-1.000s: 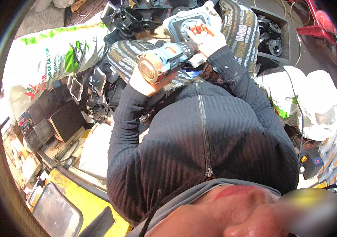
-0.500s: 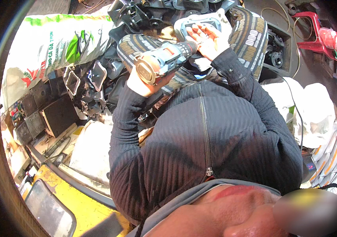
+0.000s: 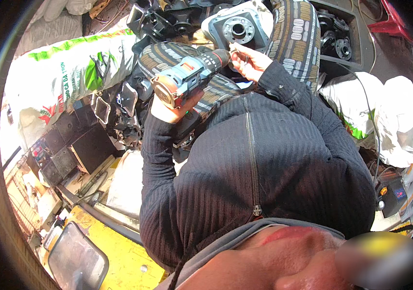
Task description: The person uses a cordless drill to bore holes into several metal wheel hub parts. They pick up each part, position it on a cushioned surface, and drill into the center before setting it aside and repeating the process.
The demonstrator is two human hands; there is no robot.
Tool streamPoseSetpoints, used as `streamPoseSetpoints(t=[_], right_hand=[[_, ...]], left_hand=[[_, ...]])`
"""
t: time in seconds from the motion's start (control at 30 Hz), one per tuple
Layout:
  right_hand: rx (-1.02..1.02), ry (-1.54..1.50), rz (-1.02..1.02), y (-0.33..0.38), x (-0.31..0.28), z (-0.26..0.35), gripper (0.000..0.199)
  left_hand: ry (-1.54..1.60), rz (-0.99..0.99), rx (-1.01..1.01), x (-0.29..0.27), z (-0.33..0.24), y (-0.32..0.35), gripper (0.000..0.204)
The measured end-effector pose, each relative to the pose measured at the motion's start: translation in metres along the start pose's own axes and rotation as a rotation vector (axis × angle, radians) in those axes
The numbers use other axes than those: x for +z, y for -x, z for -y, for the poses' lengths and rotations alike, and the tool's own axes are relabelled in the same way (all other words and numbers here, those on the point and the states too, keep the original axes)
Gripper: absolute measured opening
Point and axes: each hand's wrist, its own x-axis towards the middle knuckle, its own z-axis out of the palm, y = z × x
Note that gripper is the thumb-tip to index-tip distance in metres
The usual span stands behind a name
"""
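Note:
My left hand (image 3: 170, 112) is wrapped round the grip of a blue-grey cordless drill (image 3: 189, 75), its black chuck turned to the upper right. At the chuck's tip, my right hand (image 3: 252, 64) has its fingers drawn together in a pinch; whatever small thing they hold is too small to make out. Just beyond both hands lies a pale grey metal housing (image 3: 212, 28) with a round, drilled flange (image 3: 227, 30) in its middle. It rests between my legs in patterned trousers (image 3: 291, 46), and the drill reaches over the left leg.
Dark metal parts (image 3: 124, 99) are heaped at the left and far side. A large white sack (image 3: 78, 72) lies beyond them. At right, a grey bin (image 3: 361, 46) holds flanged parts, with white bags (image 3: 400, 125) nearer. A yellow surface (image 3: 129, 249) stands at lower left.
My right hand has gone from lying spread, palm up, over the housing to pinching at the drill's tip. The round flange has come into sight. The drill stays in my left hand.

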Motion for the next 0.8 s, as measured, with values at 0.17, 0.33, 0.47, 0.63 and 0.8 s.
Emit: streamPoseSetpoints(t=[0.17, 0.33, 0.47, 0.63, 0.8], right_hand=[[-0.121, 0.039, -0.121, 0.002, -0.001, 0.005, 0.014], [-0.202, 0.149, -0.169, 0.002, -0.001, 0.01, 0.013], [-0.169, 0.177, -0.184, 0.001, -0.004, 0.012, 0.016], [-0.109, 0.375, -0.021, -0.001, -0.013, 0.024, 0.02], [0.038, 0.354, -0.071, -0.003, -0.021, 0.031, 0.018]], left_hand=[[-0.015, 0.035, -0.014, 0.003, 0.005, -0.007, 0.035], [-0.034, 0.007, -0.011, 0.004, 0.006, -0.009, 0.036], [-0.01, 0.062, -0.043, 0.0, 0.005, -0.015, 0.035], [0.004, 0.092, -0.012, -0.002, 0.009, -0.018, 0.034], [-0.206, 0.02, 0.251, 0.005, 0.026, -0.017, 0.03]])
